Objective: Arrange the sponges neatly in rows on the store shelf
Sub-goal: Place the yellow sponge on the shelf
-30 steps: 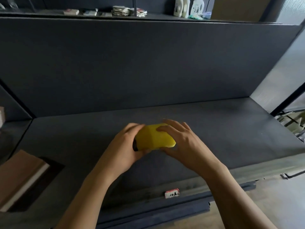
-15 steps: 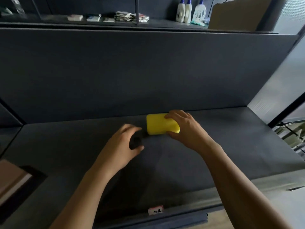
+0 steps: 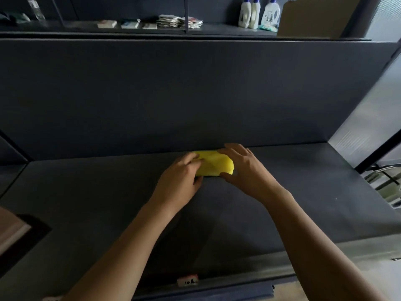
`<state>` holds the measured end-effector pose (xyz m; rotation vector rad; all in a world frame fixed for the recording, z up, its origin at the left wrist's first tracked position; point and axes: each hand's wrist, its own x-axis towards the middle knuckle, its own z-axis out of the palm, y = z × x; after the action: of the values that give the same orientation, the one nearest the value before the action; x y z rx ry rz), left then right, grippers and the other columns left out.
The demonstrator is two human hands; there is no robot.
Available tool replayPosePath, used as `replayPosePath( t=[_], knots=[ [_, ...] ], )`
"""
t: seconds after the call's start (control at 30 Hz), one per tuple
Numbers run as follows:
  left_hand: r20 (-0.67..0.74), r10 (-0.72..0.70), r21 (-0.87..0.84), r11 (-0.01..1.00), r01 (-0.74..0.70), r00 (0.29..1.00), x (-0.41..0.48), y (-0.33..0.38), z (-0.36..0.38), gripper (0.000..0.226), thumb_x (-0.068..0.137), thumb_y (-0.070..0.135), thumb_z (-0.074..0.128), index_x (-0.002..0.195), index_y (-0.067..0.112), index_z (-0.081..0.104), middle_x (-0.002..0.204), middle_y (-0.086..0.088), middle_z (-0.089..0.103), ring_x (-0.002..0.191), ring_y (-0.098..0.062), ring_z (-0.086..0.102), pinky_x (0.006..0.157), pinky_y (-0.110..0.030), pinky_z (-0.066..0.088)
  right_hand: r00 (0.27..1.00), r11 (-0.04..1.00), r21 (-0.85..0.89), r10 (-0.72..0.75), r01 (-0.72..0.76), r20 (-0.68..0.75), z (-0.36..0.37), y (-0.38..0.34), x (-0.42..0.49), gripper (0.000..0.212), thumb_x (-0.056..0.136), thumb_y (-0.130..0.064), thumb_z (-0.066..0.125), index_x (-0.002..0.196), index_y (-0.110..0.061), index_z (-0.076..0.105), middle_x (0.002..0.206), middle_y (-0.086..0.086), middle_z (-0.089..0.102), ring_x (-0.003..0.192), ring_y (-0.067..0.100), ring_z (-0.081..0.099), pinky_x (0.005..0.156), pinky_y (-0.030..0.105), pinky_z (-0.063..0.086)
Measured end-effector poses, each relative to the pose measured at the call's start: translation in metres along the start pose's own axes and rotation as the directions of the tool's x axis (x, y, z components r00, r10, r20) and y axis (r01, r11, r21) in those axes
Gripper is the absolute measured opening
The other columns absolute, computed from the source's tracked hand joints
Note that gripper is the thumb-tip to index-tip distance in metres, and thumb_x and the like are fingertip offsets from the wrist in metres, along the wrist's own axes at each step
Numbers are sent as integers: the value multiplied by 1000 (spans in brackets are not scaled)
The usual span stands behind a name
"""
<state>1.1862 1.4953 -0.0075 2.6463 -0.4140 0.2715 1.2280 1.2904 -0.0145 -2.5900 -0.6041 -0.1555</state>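
The left hand and right hand are gripping opposite ends of the sponge, which is lying crosswise, seemingly against the wall.

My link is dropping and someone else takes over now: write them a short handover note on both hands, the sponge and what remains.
Left hand: grips the left end of the yellow rectangular foam sponge, fingers on top.
Right hand: grips its right end, fingers over the far edge, thumb at the front.
Sponge: far back on the dark grey shelf board, long side along the back panel; contact with the panel unclear.
Done: one sponge brought to the back, not yet released.
Left: let go, fetch more sponges (no other in view), build the rows beside it.
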Motion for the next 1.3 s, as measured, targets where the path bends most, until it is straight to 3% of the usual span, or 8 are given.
replayPosePath(
  t=[0.13, 0.23, 0.9, 1.13, 1.2, 1.3],
  knots=[
    [0, 26, 69, 997, -26, 1000, 12, 3, 9, 39, 91, 16, 62, 130, 18, 60, 138, 3, 50, 124, -18, 49, 99, -32, 46, 999, 1000, -2, -16, 16, -52, 0, 5, -5, 42, 81, -14, 77, 122, -15, 66, 130, 2, 59, 118, 22, 56, 96, 32, 48],
    [-9, 16, 84, 996, -15, 1000, 16, 1, 13, 32, 91, 12, 62, 123, 15, 66, 133, 2, 55, 120, -19, 53, 98, -33, 47, 999, 1000, -4, -14, 14, -50, 3, 8, -4, 35, 83, -12, 75, 117, -16, 69, 125, 0, 63, 113, 20, 60, 93, 34, 50],
    [-48, -59, 101, 993, 63, 997, 54, -8, 25, 26, 90, 11, 63, 115, 13, 69, 124, -1, 60, 109, -22, 58, 88, -35, 51, 998, 999, -29, -22, 20, -61, 11, 28, 36, 30, 83, -11, 74, 113, -14, 69, 117, 3, 64, 105, 26, 64, 85, 40, 53],
    [-5, -107, 88, 990, 107, 994, 45, 0, 18, 34, 92, 17, 62, 125, 19, 62, 135, 5, 54, 120, -19, 52, 91, -39, 50, 1000, 1000, -23, -3, 2, -11, -1, 17, 27, 42, 85, -19, 74, 125, -16, 64, 130, 3, 60, 116, 25, 59, 94, 35, 48],
    [-46, -104, 56, 993, 106, 994, 32, 4, 11, 38, 91, 19, 63, 129, 22, 60, 136, 8, 53, 123, -17, 51, 92, -39, 50, 998, 999, 32, -10, 12, -59, -6, 6, 16, 49, 83, -23, 76, 130, -17, 61, 133, 5, 57, 117, 27, 57, 98, 34, 45],
    [-158, -125, 54, 989, 135, 979, 0, 6, -5, 33, 91, 23, 63, 123, 24, 63, 127, 11, 55, 115, -14, 53, 83, -35, 52, 989, 991, 102, -77, 91, -130, -6, -20, 1, 42, 84, -26, 75, 124, -21, 64, 126, 0, 59, 110, 24, 59, 92, 39, 51]
  ],
)
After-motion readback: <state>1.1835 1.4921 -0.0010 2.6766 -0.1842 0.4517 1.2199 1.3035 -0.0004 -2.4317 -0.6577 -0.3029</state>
